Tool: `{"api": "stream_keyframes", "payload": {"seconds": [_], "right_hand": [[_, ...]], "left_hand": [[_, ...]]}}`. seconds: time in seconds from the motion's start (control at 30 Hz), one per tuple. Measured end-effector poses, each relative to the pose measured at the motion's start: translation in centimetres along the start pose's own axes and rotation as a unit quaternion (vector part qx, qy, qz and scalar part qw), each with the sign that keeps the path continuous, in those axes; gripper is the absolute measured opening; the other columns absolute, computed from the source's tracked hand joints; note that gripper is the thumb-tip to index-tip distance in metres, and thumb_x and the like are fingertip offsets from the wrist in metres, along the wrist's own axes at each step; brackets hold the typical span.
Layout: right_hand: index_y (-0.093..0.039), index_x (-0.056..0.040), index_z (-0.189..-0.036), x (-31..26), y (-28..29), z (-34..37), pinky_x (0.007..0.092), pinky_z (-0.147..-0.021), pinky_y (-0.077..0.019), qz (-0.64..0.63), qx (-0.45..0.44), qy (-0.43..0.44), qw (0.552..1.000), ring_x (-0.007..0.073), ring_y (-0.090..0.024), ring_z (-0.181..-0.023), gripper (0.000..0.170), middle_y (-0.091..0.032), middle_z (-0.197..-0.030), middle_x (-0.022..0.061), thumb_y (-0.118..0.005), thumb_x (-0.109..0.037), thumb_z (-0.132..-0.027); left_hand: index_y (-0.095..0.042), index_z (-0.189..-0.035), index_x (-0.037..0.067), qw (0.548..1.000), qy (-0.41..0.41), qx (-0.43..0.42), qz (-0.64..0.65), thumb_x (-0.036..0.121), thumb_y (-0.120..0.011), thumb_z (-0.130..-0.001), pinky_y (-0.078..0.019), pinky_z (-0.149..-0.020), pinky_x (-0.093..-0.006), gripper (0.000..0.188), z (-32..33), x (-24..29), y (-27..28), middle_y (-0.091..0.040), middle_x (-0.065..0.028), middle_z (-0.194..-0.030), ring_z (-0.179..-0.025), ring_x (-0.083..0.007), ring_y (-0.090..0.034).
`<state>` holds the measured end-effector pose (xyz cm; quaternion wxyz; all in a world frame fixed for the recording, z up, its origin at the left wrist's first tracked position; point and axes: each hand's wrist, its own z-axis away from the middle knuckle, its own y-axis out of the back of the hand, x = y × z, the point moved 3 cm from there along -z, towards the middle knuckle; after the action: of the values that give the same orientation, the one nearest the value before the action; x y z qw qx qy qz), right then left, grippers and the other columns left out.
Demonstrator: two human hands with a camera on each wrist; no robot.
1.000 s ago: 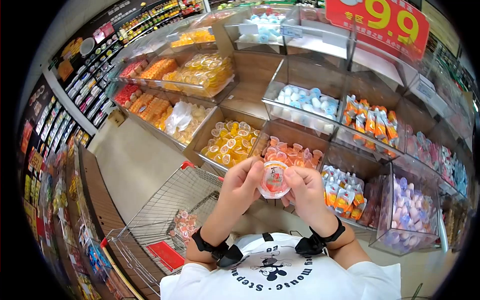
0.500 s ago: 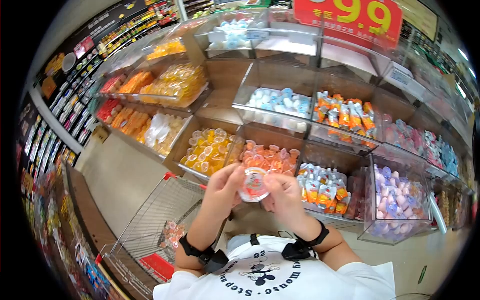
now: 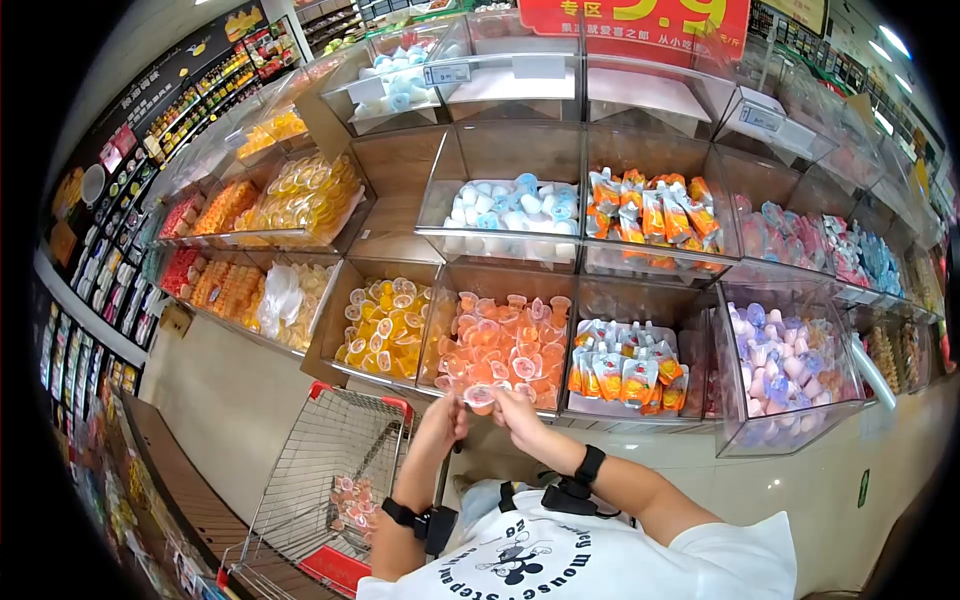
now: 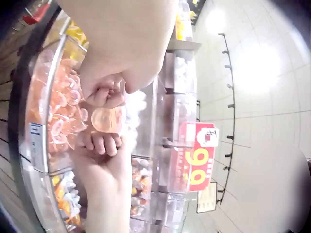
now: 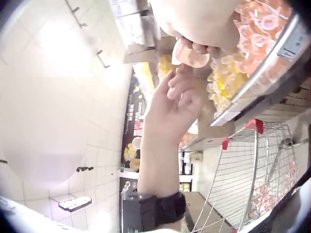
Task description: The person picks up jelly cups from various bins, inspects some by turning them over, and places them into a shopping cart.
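Both hands meet at one pink jelly cup (image 3: pixel 480 397), held in front of the bin of pink jelly cups (image 3: pixel 505 340). The left hand (image 3: pixel 440 424) pinches the cup's left side and the right hand (image 3: pixel 520 418) its right side. In the left wrist view the cup (image 4: pixel 105 120) lies between the two hands, its clear body toward the camera and the fingers curled in at both sides. From the right wrist view, the cup (image 5: pixel 192 56) appears between the left hand (image 5: pixel 177 104) and the right hand (image 5: pixel 199 22).
A shopping cart (image 3: pixel 325 440) with a pile of pink cups (image 3: pixel 355 505) stands at lower left. Beside the pink bin are yellow jelly cups (image 3: pixel 385 325) and orange-and-white pouches (image 3: pixel 628 370). Purple cups (image 3: pixel 785 355) fill a clear bin at right; blue-and-white ones (image 3: pixel 515 208) sit above.
Both hands have moved forward, away from the body, with the cup between them. The cup's printed lid faced the head camera and is now tilted away. The head view has shifted right.
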<state>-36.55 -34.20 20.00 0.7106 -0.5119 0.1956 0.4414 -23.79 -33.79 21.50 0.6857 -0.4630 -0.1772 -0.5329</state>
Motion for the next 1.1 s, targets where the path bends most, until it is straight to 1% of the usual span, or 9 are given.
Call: {"api": "stream_keyframes", "payload": {"seconds": [0.27, 0.3, 0.4, 0.6, 0.7, 0.8, 1.0, 1.03, 1.1], "right_hand": [[-0.039, -0.0103, -0.055, -1.2, 5.3, -6.1, 0.0208, -0.030, -0.0237, -0.086, 0.222, 0.016, 0.971, 0.0085, -0.032, -0.034, 0.023, -0.036, -0.046, -0.0004, -0.037, -0.019, -0.076], [-0.037, -0.0111, -0.064, -0.7, 6.1, -8.1, 0.0212, -0.028, -0.0235, -0.061, 0.212, 0.132, 0.966, 0.0090, -0.033, -0.034, 0.017, -0.039, -0.048, 0.0012, -0.034, -0.020, -0.078], [-0.031, -0.0121, -0.084, -0.7, 4.0, -8.6, 0.0188, -0.028, -0.0243, -0.011, 0.217, 0.117, 0.969, 0.0080, -0.035, -0.037, 0.010, -0.041, -0.050, 0.0025, -0.035, -0.019, -0.078], [-0.034, -0.0066, -0.089, 10.0, -4.3, -6.5, 0.0190, -0.036, -0.0322, 0.183, 0.003, 0.018, 0.983, 0.0089, -0.041, -0.043, 0.013, -0.043, -0.054, 0.0034, -0.036, -0.011, -0.076], [-0.036, -0.0062, -0.090, 18.6, -8.0, -4.4, 0.0192, -0.041, -0.0357, 0.330, -0.176, 0.081, 0.924, 0.0083, -0.044, -0.049, 0.014, -0.043, -0.057, 0.0016, -0.036, -0.013, -0.077], [-0.039, -0.0053, -0.090, 24.5, -11.4, -1.6, 0.0195, -0.042, -0.0362, 0.399, -0.343, -0.062, 0.848, 0.0066, -0.043, -0.047, 0.020, -0.046, -0.059, 0.0012, -0.038, -0.020, -0.077], [-0.040, -0.0043, -0.092, 32.1, -16.6, -2.7, 0.0196, -0.048, -0.0373, 0.493, -0.413, -0.253, 0.723, 0.0065, -0.043, -0.051, 0.021, -0.048, -0.063, 0.0011, -0.037, -0.017, -0.076], [-0.046, -0.0084, -0.090, 36.8, -15.0, -4.3, 0.0312, -0.046, -0.0379, 0.483, -0.401, -0.026, 0.778, 0.0234, -0.047, -0.053, 0.023, -0.053, -0.076, 0.0106, -0.047, -0.017, -0.069], [-0.042, -0.0057, -0.092, 39.1, -17.7, -6.2, 0.0237, -0.048, -0.0380, 0.484, -0.408, -0.130, 0.763, 0.0129, -0.045, -0.052, 0.022, -0.049, -0.067, 0.0041, -0.040, -0.018, -0.074]], "left_hand": [[-0.042, -0.075, 0.006, 0.978, -0.015, 0.204, 0.035, 0.017, -0.043, -0.071, -0.0304, -0.035, -0.0214, 0.012, 4.8, -7.2, 14.2, -0.042, -0.0041, -0.052, -0.039, -0.0123, -0.038], [-0.042, -0.075, 0.006, 0.971, -0.020, 0.233, 0.049, 0.016, -0.044, -0.071, -0.0304, -0.034, -0.0213, 0.011, 5.8, -7.9, 15.9, -0.042, -0.0043, -0.053, -0.039, -0.0122, -0.038], [-0.041, -0.076, 0.007, 0.946, -0.028, 0.311, 0.091, 0.015, -0.044, -0.070, -0.0300, -0.033, -0.0210, 0.010, 8.3, -9.4, 20.3, -0.041, -0.0045, -0.054, -0.039, -0.0118, -0.038], [-0.039, -0.071, 0.008, 0.900, 0.014, 0.419, 0.116, 0.017, -0.043, -0.071, -0.0293, -0.030, -0.0218, 0.011, 11.5, -14.3, 29.6, -0.038, -0.0029, -0.050, -0.037, -0.0114, -0.038], [-0.040, -0.073, 0.007, 0.898, 0.062, 0.396, 0.179, 0.020, -0.043, -0.071, -0.0323, -0.031, -0.0240, 0.013, 13.3, -19.9, 35.5, -0.039, -0.0035, -0.052, -0.039, -0.0128, -0.041], [-0.040, -0.091, 0.005, 0.863, -0.033, 0.455, 0.217, 0.018, -0.042, -0.072, -0.0390, -0.036, -0.0285, 0.023, 13.2, -25.3, 41.0, -0.047, -0.0078, -0.063, -0.041, -0.0171, -0.045], [-0.041, -0.088, 0.004, 0.841, 0.056, 0.532, 0.081, 0.019, -0.046, -0.069, -0.0394, -0.042, -0.0295, 0.025, 15.6, -23.5, 45.7, -0.048, -0.0086, -0.066, -0.048, -0.0187, -0.047], [-0.042, -0.088, 0.004, 0.841, 0.064, 0.534, 0.060, 0.019, -0.046, -0.068, -0.0395, -0.043, -0.0297, 0.025, 15.7, -23.4, 47.0, -0.049, -0.0087, -0.067, -0.049, -0.0190, -0.047], [-0.042, -0.087, 0.003, 0.841, 0.073, 0.535, 0.024, 0.019, -0.048, -0.068, -0.0396, -0.045, -0.0300, 0.026, 15.7, -23.4, 49.8, -0.049, -0.0090, -0.068, -0.052, -0.0195, -0.048]]}}
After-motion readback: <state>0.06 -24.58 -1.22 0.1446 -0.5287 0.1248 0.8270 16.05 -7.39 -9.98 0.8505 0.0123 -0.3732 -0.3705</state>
